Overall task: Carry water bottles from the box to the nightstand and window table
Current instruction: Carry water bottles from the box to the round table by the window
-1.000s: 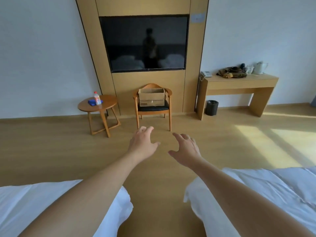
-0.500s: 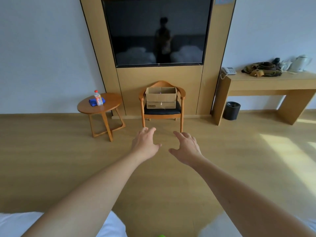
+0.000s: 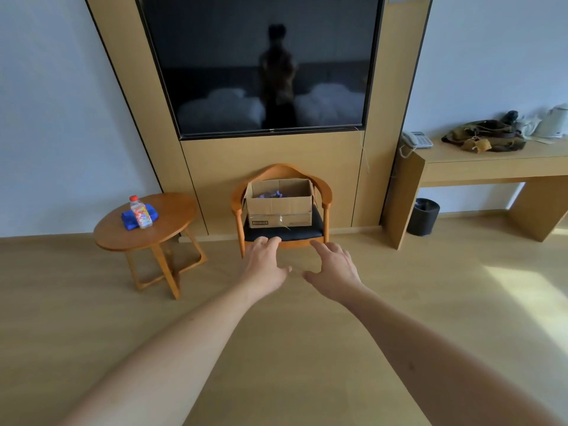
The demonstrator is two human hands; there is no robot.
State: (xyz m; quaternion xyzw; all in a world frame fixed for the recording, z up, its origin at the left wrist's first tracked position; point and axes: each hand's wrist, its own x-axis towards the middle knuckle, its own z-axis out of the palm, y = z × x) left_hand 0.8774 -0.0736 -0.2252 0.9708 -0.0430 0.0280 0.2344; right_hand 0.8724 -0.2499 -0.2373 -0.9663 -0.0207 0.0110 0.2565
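Round table (image 3: pixel 166 224) at left carries one bottle (image 3: pixel 140 211) standing on a blue cloth (image 3: pixel 130 219), likely a drop already made. Left hand (image 3: pixel 265 265) spread, empty, stretched forward. Box (image 3: pixel 279 203) sits open-topped on the chair (image 3: pixel 285 233), raised for easy reach; bottles inside barely visible. Right hand (image 3: pixel 335 270) also spread and empty, both aimed at the box, apart from it. Desk (image 3: pixel 491 167) at right holds a phone and kettle.
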